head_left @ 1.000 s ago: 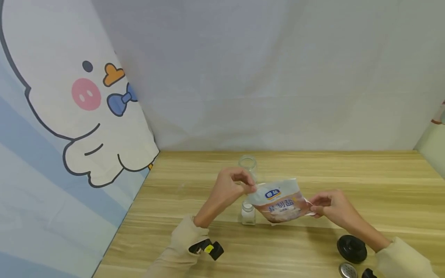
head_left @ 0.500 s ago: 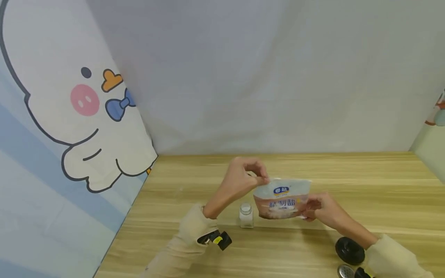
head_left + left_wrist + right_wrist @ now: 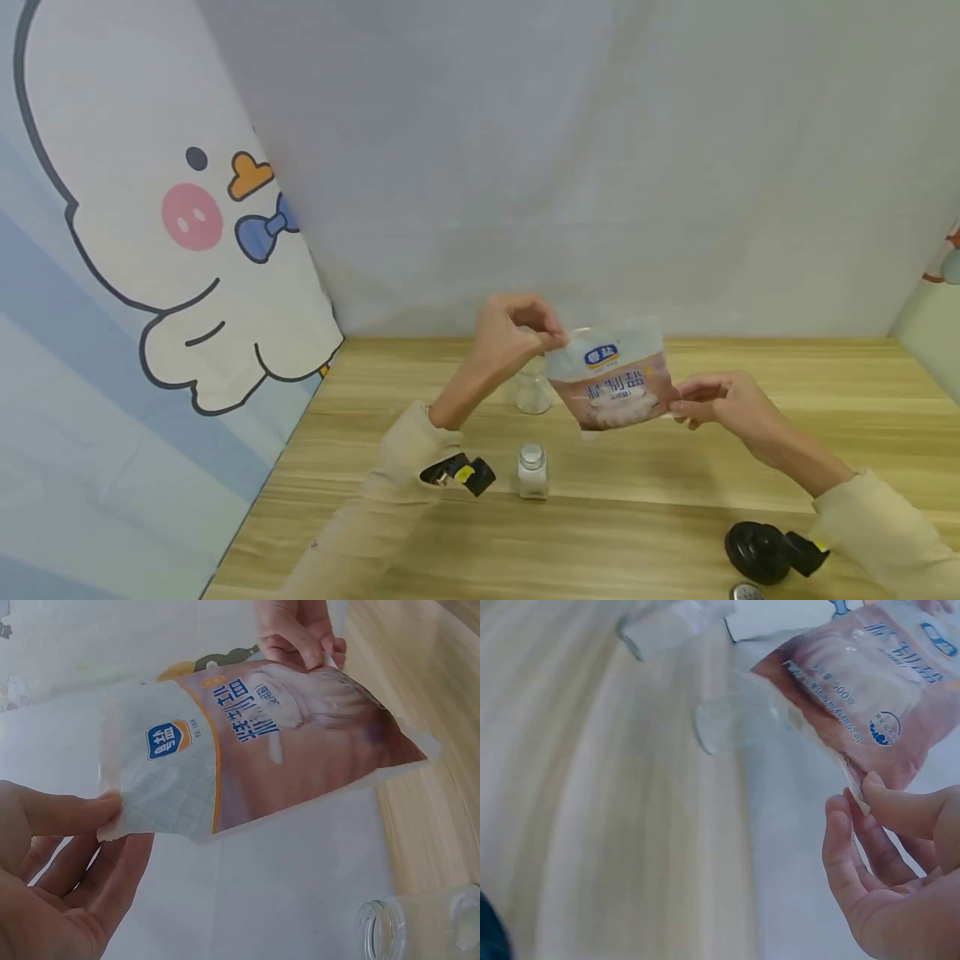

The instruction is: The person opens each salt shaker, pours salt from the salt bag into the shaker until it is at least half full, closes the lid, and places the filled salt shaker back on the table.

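Note:
A salt bag (image 3: 615, 379), pale blue-grey and brownish pink with printed characters, is held up above the table between both hands. My left hand (image 3: 510, 342) pinches its upper left corner; the left wrist view shows the thumb (image 3: 71, 816) on the printed face. On the opposite side, my right hand (image 3: 738, 412) pinches the lower right corner between thumb and fingers, also seen in the right wrist view. Below the bag, a small glass jar (image 3: 533, 479) with white contents stands lidless. A larger clear glass jar (image 3: 533, 396) stands farther back, partly hidden behind my left hand.
Toward the front right lie a round black lid (image 3: 750, 552) and a perforated metal cap (image 3: 747, 592), cut off by the frame. A grey cloth backdrop (image 3: 600, 167) rises behind the wooden table (image 3: 787, 467), and a cartoon-printed cloth (image 3: 90, 417) hangs at the left.
Both hands have raised the salt bag after shifting it right and then slightly back left. It tilts more than half a second ago, and the larger jar shows again below the left hand.

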Tool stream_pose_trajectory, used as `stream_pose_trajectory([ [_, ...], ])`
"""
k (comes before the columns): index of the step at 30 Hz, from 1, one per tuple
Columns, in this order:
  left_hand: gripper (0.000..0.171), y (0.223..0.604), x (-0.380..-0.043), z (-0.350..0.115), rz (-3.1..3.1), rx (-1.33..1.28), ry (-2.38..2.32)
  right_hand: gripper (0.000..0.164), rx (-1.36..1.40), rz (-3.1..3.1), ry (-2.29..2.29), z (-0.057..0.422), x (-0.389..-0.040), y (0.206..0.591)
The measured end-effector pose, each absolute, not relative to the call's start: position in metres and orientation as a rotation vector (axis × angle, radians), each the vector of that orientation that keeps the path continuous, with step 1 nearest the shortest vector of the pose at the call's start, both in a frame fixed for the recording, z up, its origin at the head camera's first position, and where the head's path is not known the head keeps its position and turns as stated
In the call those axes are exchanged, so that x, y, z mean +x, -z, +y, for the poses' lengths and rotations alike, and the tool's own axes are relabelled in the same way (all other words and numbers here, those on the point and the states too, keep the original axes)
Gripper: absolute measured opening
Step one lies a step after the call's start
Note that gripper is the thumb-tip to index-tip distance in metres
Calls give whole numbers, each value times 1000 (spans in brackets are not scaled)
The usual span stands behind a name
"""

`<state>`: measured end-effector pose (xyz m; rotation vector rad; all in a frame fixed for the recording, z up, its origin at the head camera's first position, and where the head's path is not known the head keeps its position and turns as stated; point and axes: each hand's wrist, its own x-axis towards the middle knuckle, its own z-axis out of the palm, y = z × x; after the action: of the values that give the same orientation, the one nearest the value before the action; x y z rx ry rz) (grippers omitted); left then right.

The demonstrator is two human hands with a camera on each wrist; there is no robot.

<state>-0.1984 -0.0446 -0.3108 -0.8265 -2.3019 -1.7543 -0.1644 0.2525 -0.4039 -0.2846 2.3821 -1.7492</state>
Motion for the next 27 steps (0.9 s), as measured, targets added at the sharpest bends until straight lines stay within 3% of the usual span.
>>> stream_pose_trajectory([
  [9, 9, 319, -223, -59, -2273, -646, 1877, 33, -305, 2510, 1677, 262, -192, 354],
  [27, 17, 358, -268, -78, -2343, -422, 1953, 28, -417, 2770, 1403, 234, -248, 308],
])
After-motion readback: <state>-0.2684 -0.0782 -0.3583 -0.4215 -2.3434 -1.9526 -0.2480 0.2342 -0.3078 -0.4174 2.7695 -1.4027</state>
